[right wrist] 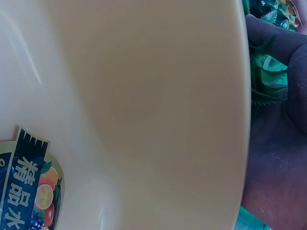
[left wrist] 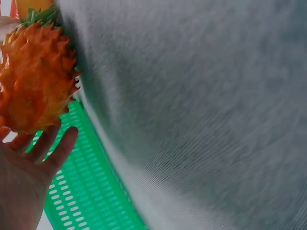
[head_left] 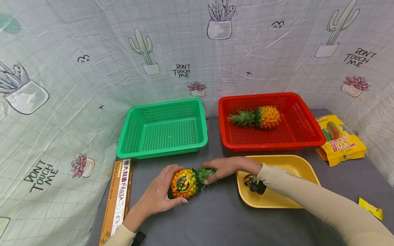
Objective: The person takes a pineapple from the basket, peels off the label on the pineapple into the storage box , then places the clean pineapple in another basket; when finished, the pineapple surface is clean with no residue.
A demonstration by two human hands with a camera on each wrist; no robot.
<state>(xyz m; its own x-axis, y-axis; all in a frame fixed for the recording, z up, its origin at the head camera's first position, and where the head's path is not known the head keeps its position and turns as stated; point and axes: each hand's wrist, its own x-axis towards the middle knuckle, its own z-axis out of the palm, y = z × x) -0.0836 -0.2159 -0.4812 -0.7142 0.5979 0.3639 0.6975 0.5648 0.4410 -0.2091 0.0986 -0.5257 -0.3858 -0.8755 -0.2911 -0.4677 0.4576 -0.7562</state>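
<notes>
As the right hand (head_left: 222, 167) holds its leaves (head_left: 201, 176), left fingers (left wrist: 62, 149) flank the pineapple (head_left: 184, 182).

On the tabletop (head_left: 221, 222) we see the tray (head_left: 303, 168), with a label (head_left: 248, 179) inside. Directly behind the tray is one basket (head_left: 271, 148), where one pineapple (head_left: 268, 117) lies. Left of the tray we find another pineapple (head_left: 193, 186), and farther left the pasta box (head_left: 118, 196). Behind and left of the tray stands a second basket (head_left: 169, 136); behind and right, a snack bag (head_left: 343, 147); right, a small packet (head_left: 370, 208).
</notes>
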